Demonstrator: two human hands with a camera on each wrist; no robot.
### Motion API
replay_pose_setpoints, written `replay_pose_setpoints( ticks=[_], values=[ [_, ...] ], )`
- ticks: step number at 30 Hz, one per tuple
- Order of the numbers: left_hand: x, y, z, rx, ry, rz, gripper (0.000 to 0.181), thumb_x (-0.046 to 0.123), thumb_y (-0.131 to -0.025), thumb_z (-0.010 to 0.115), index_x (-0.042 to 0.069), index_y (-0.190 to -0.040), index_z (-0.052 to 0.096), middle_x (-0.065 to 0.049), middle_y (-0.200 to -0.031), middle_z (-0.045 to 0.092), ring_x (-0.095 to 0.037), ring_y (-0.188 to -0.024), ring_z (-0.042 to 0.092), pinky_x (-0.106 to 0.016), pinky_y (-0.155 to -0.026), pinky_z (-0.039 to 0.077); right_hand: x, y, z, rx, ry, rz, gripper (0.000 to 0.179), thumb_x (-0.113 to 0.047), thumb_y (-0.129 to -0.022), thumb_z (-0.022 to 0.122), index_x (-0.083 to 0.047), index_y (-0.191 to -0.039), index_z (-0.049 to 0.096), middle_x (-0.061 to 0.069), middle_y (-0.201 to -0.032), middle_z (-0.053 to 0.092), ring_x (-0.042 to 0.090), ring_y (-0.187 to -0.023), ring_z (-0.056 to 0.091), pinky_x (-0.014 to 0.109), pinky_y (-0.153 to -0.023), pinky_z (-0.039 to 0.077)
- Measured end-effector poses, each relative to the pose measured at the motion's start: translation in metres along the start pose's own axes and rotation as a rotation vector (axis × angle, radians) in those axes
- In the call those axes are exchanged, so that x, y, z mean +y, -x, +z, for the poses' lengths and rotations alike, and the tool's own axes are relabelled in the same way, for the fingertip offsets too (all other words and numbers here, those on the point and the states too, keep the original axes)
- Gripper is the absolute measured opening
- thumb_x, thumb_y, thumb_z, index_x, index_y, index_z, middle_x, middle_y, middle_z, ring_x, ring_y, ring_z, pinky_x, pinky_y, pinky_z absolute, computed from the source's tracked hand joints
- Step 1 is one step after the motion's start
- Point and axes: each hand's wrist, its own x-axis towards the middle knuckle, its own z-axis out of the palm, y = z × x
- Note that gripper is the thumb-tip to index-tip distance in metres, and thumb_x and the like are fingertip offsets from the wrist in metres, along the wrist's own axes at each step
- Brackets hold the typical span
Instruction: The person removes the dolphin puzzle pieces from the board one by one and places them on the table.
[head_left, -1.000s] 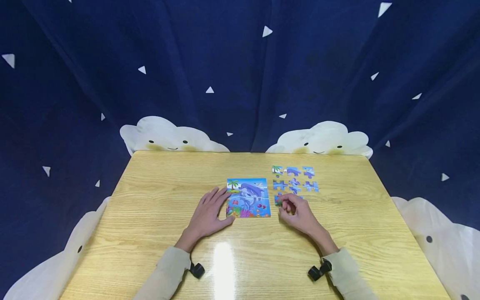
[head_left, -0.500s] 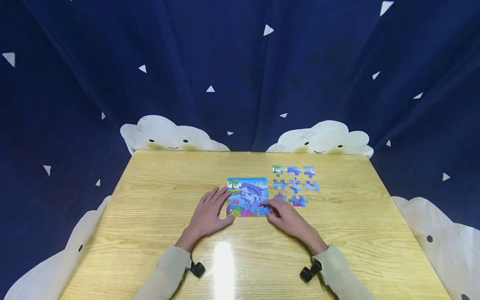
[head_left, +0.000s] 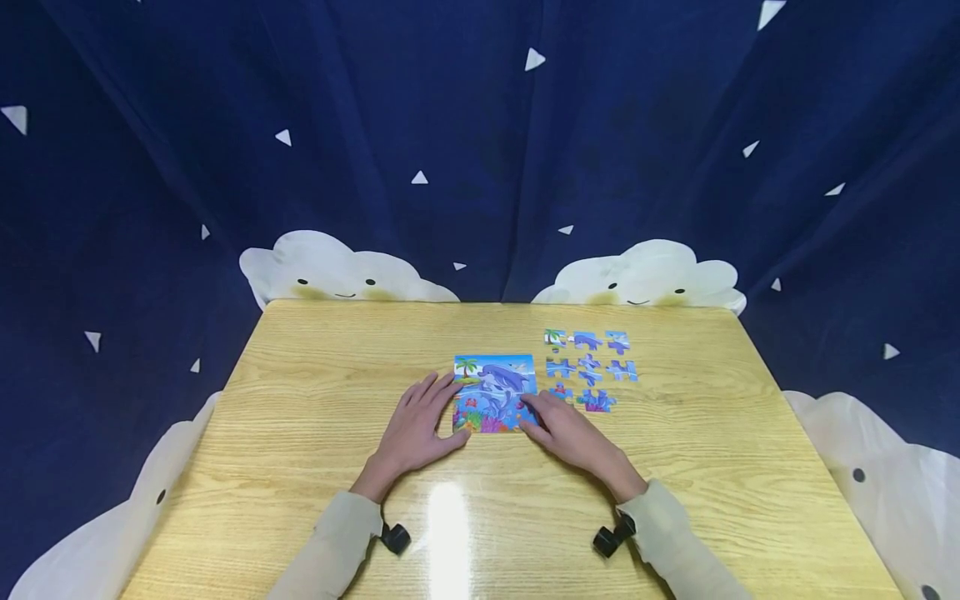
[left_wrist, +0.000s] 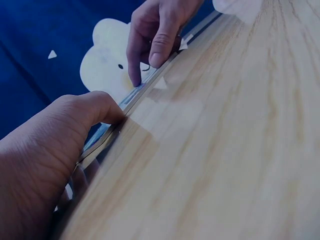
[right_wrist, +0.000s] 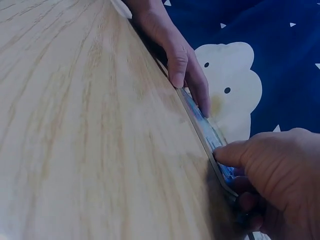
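A square dolphin picture lies flat on the table between both hands. My left hand rests at its left side, fingers spread and fairly straight, fingertips on the left edge and thumb at the front left corner. My right hand grips the lower right corner between a bent thumb and curled fingers; the fingers hide that corner. In the right wrist view, the right thumb presses near the front edge, with the other fingers bent in below it. Whether a loose piece is also under those fingers, I cannot tell.
Loose jigsaw pieces lie in rows right of the picture, among them a palm piece, a dolphin piece and a coral piece. The wooden table ends at a dark blue curtain with white clouds.
My right hand has moved left from the lowest row of loose pieces onto the picture's lower right corner, uncovering pieces there. My left hand has stayed in place.
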Motion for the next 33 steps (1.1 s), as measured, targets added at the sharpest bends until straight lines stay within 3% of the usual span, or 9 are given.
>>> replay_pose_setpoints(
  ticks=[5, 12, 18, 23, 28, 33],
  values=[
    [-0.001, -0.001, 0.0, 0.0, -0.003, 0.003, 0.086, 0.067, -0.091, 0.06, 0.023, -0.162, 0.04, 0.001, -0.17, 0.032, -0.029, -0.159, 0.021, -0.054, -0.126, 0.018, -0.002, -0.004, -0.001, -0.012, 0.024, -0.013, 0.05, -0.023, -0.107, 0.059, 0.001, -0.15, 0.052, 0.008, -0.115, 0.067, 0.015, -0.096, 0.059, 0.039, -0.084, 0.053],
    [0.0, -0.001, 0.0, -0.01, -0.01, -0.011, 0.086, 0.069, -0.091, 0.059, 0.025, -0.162, 0.04, 0.002, -0.17, 0.032, -0.028, -0.16, 0.02, -0.052, -0.126, 0.017, -0.005, -0.011, -0.001, -0.034, 0.128, -0.043, 0.045, -0.023, -0.108, 0.057, 0.001, -0.146, 0.056, 0.006, -0.106, 0.065, 0.016, -0.089, 0.061, 0.039, -0.078, 0.055],
    [0.0, -0.001, -0.001, -0.01, -0.014, -0.006, 0.086, 0.069, -0.091, 0.058, 0.025, -0.162, 0.039, 0.002, -0.17, 0.031, -0.029, -0.159, 0.02, -0.053, -0.126, 0.017, -0.007, -0.014, 0.002, -0.005, 0.154, -0.087, 0.027, -0.025, -0.107, 0.059, -0.004, -0.125, 0.064, 0.0, -0.094, 0.063, 0.013, -0.075, 0.059, 0.034, -0.066, 0.053],
    [0.001, 0.0, -0.001, -0.008, -0.013, -0.005, 0.085, 0.068, -0.091, 0.058, 0.024, -0.162, 0.04, 0.001, -0.17, 0.032, -0.029, -0.159, 0.021, -0.053, -0.126, 0.018, -0.01, -0.014, 0.002, -0.013, 0.147, -0.114, 0.021, -0.028, -0.107, 0.061, -0.01, -0.115, 0.065, -0.004, -0.091, 0.061, 0.01, -0.074, 0.055, 0.03, -0.066, 0.052],
    [0.001, 0.0, -0.001, -0.005, -0.014, -0.004, 0.086, 0.068, -0.091, 0.059, 0.024, -0.162, 0.04, 0.001, -0.17, 0.032, -0.029, -0.159, 0.021, -0.053, -0.126, 0.018, -0.013, -0.011, 0.001, -0.024, 0.118, -0.102, 0.024, -0.031, -0.106, 0.063, -0.01, -0.118, 0.065, -0.005, -0.091, 0.06, 0.01, -0.074, 0.053, 0.031, -0.068, 0.051],
    [0.0, -0.001, 0.0, 0.0, -0.015, -0.005, 0.086, 0.068, -0.091, 0.059, 0.023, -0.162, 0.041, 0.001, -0.17, 0.033, -0.029, -0.159, 0.021, -0.053, -0.126, 0.018, -0.012, -0.006, 0.001, -0.049, 0.069, -0.079, 0.043, -0.037, -0.105, 0.064, -0.006, -0.135, 0.063, 0.004, -0.111, 0.068, 0.015, -0.093, 0.064, 0.038, -0.081, 0.056]
  ],
)
